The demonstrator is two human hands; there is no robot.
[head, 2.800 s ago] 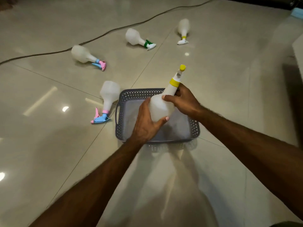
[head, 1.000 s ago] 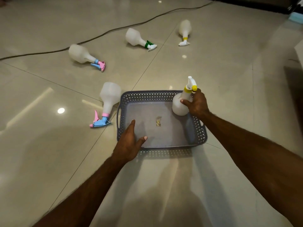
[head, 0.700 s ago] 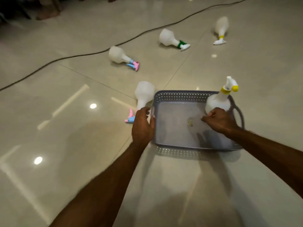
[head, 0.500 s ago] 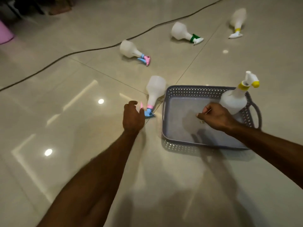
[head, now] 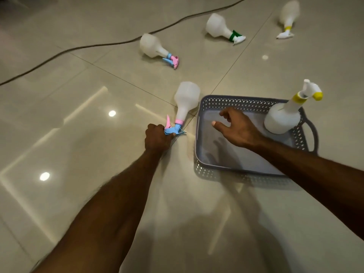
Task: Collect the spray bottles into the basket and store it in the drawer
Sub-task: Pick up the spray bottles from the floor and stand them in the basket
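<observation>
Grey plastic basket (head: 254, 102) on the floor (head: 78, 134) holds one upright yellow-nozzled bottle (head: 283, 117) at its 2 o'clock corner. Left hand (head: 157, 137) grips the nearest bottle's (head: 186, 99) blue-pink trigger head just beside the basket; right hand (head: 236, 129) hovers relaxed over it. Three bottles lie around 12 o'clock, uncollected; no drawer is visible.

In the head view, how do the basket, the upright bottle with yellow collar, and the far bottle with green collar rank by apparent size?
1. basket, clearly largest.
2. upright bottle with yellow collar.
3. far bottle with green collar, which looks smallest.

The two bottles may be alike in true size; the green one lies farther from the camera.
</observation>
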